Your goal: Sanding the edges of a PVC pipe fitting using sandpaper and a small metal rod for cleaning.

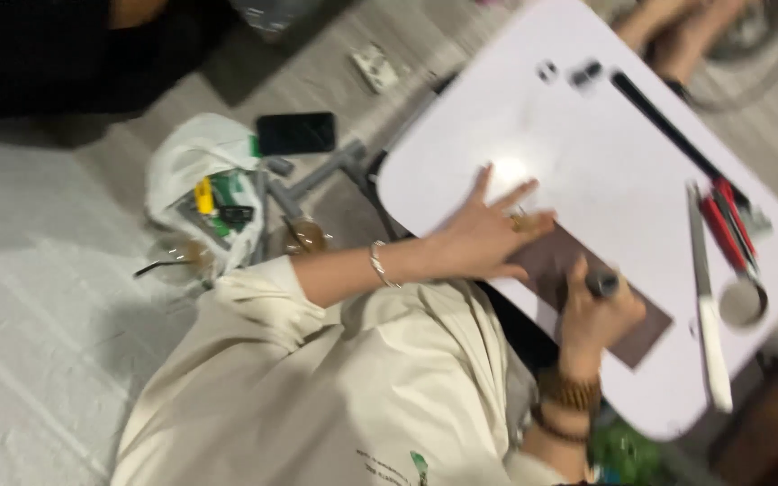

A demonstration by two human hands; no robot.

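Note:
My left hand lies flat, fingers spread, on the near end of a dark brown rectangular sheet on a small white table. A bangle circles that wrist. My right hand is closed around a grey pen-like tool held upright over the brown sheet. Beaded bracelets sit on the right wrist. The picture is blurred by motion.
On the table's right side lie a white-handled blade, red-handled pliers and a long black strip. On the floor to the left are a white plastic bag with small items and a black phone. Another person's feet show at the top.

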